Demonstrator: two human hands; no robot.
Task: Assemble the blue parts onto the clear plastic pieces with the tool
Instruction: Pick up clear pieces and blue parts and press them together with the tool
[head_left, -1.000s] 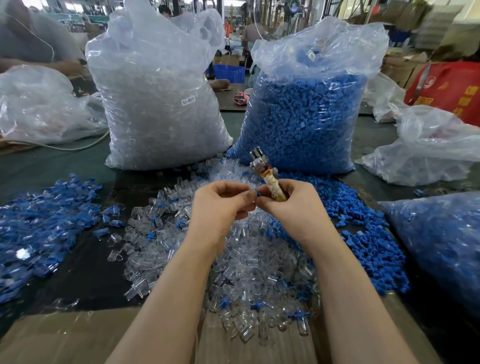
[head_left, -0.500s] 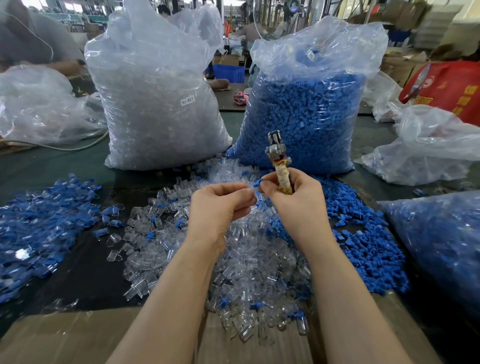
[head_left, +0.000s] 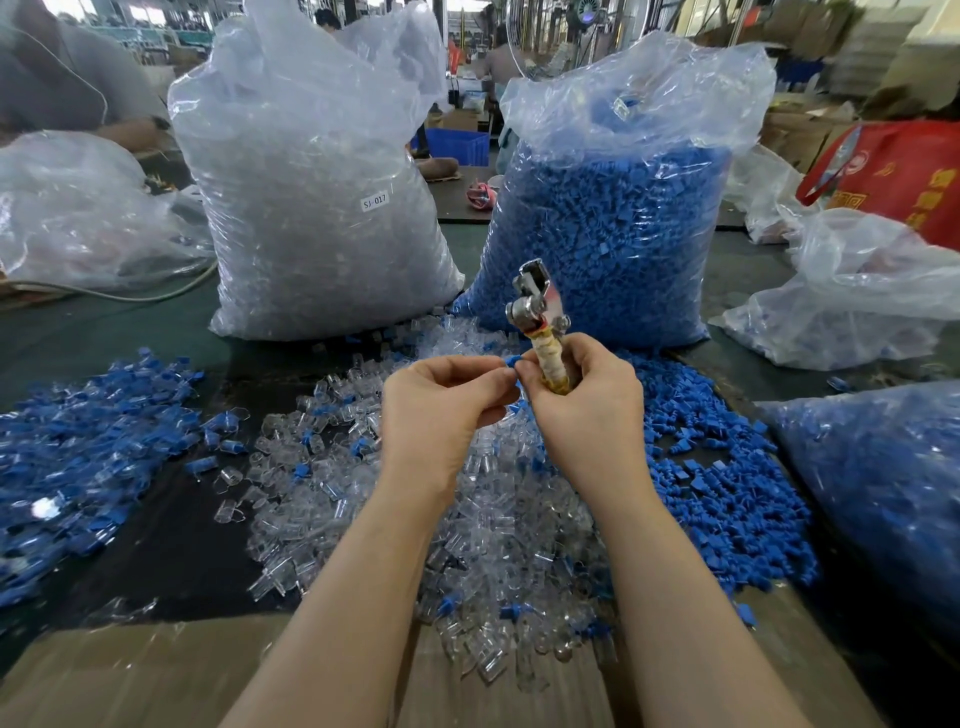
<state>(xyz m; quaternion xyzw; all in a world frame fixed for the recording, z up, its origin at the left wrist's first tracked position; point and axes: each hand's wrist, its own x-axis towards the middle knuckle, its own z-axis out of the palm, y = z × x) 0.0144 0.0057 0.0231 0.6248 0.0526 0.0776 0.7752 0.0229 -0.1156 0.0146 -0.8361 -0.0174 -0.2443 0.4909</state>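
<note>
Seating a blue part (head_left: 510, 359)

My left hand (head_left: 441, 402) pinches it; my right hand (head_left: 582, 400) grips the tool (head_left: 540, 327). I should line it up squarely before pressing.

From my remote feed I see two bare forearms rising from the bottom edge, with no sleeves, gloves, watch, bracelets or rings on them. The left hand (head_left: 441, 410) and the right hand (head_left: 584, 410) are uncovered to the fingertips (the nails look short and unpainted, as far as the wide lens lets me judge). Nothing more of the person's body enters view.
</note>
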